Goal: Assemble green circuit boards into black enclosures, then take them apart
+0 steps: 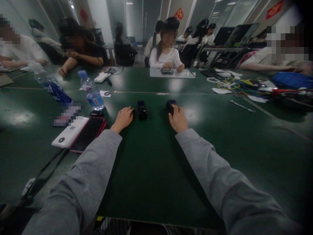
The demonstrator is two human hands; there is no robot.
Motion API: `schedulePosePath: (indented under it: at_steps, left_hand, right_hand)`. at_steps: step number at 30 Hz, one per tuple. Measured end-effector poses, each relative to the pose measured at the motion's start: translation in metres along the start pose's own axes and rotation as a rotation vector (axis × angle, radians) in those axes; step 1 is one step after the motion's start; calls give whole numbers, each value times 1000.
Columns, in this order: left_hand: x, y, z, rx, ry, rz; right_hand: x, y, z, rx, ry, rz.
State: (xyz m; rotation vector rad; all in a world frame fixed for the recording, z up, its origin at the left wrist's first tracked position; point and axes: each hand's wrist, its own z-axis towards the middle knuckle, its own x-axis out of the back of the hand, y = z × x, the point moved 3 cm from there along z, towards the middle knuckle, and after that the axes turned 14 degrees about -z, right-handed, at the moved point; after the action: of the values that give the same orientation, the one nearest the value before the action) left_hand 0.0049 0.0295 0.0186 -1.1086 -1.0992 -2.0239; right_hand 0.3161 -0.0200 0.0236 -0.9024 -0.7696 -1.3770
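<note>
My right hand (179, 118) grips a small black box-shaped device (171, 103) on the green table, its fingers over the right side and near end. The device's far part shows past my fingers; the rest is hidden. To the left, my left hand (124, 118) lies palm down on the table with its fingers loosely extended and nothing visible in it. Just right of those fingertips, apart from them, a second black device (142, 110) with a glossy, segmented top lies flat. Its exact kind I cannot make out.
Left of my left arm lie a red-edged phone (88, 134), a white power bank (70, 132) and a small black case (96, 113). Two water bottles (91, 91) (52, 85) stand beyond. A wrench (242, 106) and tangled cables (227, 84) are at right. Several people sit around.
</note>
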Motion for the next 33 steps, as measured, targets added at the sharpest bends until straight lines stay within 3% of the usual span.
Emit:
schedulePosePath:
  at_steps: [33]
  left_hand:
    - [-2, -3, 1, -4, 0, 18]
  right_hand:
    - [9, -1, -1, -101, -50, 30]
